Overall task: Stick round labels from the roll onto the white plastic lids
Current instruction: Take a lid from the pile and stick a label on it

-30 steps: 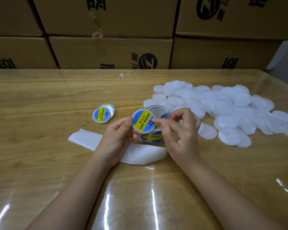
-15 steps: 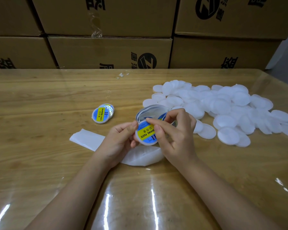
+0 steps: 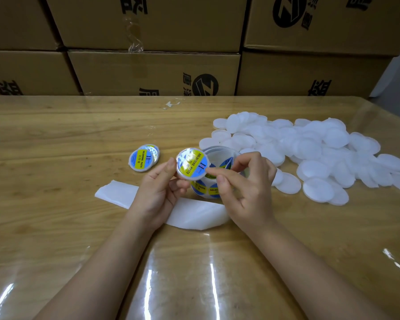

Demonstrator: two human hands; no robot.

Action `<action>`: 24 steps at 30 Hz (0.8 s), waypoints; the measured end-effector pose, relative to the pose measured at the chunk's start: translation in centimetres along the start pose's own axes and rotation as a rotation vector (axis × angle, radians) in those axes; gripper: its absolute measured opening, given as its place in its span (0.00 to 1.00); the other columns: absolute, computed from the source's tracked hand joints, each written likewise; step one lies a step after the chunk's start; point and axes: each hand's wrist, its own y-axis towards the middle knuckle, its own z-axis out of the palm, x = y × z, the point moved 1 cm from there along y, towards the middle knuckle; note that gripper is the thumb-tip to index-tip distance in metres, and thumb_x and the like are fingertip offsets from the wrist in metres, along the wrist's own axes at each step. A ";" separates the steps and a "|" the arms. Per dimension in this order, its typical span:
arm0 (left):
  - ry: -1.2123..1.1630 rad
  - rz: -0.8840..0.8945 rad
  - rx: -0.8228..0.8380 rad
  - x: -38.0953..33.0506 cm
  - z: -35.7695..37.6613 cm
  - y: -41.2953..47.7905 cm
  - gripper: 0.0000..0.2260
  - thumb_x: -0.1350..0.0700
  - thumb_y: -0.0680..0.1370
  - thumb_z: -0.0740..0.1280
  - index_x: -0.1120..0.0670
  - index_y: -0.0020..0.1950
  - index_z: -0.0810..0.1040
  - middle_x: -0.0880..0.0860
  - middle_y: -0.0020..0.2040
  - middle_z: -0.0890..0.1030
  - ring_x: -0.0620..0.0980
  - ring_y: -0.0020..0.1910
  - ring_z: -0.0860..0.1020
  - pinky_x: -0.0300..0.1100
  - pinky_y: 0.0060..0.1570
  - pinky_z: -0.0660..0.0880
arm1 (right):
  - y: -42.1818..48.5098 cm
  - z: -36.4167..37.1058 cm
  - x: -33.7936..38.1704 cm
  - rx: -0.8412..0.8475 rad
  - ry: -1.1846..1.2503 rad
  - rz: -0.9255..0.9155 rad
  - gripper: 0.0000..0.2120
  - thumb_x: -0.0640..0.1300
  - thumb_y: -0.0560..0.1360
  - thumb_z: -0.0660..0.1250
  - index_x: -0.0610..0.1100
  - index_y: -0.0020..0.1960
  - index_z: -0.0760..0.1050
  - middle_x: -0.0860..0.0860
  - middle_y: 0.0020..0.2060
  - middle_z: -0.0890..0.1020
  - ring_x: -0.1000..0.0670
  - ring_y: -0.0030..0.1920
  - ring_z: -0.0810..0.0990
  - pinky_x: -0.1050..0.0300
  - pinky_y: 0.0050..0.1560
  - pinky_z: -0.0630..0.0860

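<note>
A white lid bearing a blue and yellow round label (image 3: 192,166) is held up above the table's middle. My left hand (image 3: 158,192) grips its left and lower rim. My right hand (image 3: 246,190) pinches its right edge with fingertips. Behind and under the lid stands the label roll (image 3: 214,172), partly hidden by both hands. A heap of plain white lids (image 3: 310,151) spreads across the table's right half. Two labelled lids (image 3: 143,158) lie overlapped to the left of my hands.
A strip of white backing paper (image 3: 185,210) lies on the glossy wooden table (image 3: 56,204) under my wrists. Stacked cardboard boxes (image 3: 153,72) wall off the table's far edge.
The labelled lid has been turned and lifted from in front of the roll to a higher spot. My right fingertips shifted from its face to its right edge.
</note>
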 end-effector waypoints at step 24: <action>0.168 -0.009 0.157 0.3 0.7 -0.5 0.13 0.50 0.73 0.64 0.52 0.32 0.82 0.49 0.27 0.77 0.42 0.24 0.71 0.32 0.28 0.70 | -0.1 0.4 0.6 0.057 -0.051 0.059 0.13 0.49 0.77 0.59 0.53 0.53 0.82 0.48 0.42 0.72 0.50 0.44 0.75 0.50 0.54 0.62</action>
